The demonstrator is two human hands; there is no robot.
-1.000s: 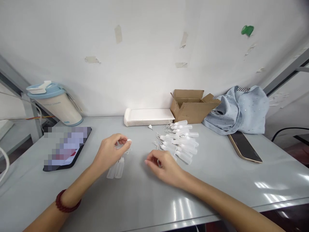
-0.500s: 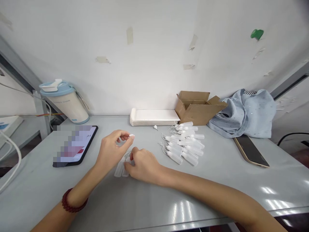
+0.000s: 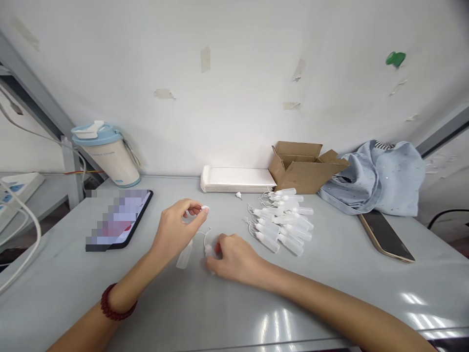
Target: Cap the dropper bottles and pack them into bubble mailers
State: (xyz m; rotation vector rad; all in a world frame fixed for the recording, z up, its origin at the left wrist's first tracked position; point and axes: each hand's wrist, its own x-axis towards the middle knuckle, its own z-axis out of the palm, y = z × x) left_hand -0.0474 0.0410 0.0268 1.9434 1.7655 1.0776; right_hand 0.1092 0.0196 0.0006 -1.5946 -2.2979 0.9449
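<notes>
Head view: grey tabletop (image 3: 190, 313), both hands at its middle.
Left hand (image 3: 178, 221): grip narrow, pinching a white piece (image 3: 204, 209) above the surface; light, steady pinch advised.
Left bottle (image 3: 184, 257): lies beside the left wrist; the wrist should clear it.
Right hand (image 3: 234, 256): grip closed on the right bottle (image 3: 209, 251); hold by the body advised, soft-looking walls unsqueezed, cord (image 3: 204, 239) clear of fingers.
Pile (image 3: 287, 222): bottles lying well right; forearm should pass clear.
Phone (image 3: 141, 215): screen partly pixelated, unreadable.
White piece: mostly covered by fingers; form uncertain.
Right bottle: lower body largely behind thumb, slightly blurred.
Pile: bottles overlap; count not established.
Box (image 3: 309, 177): bottom out of sight.
Right forearm: cut off at lower edge.
</notes>
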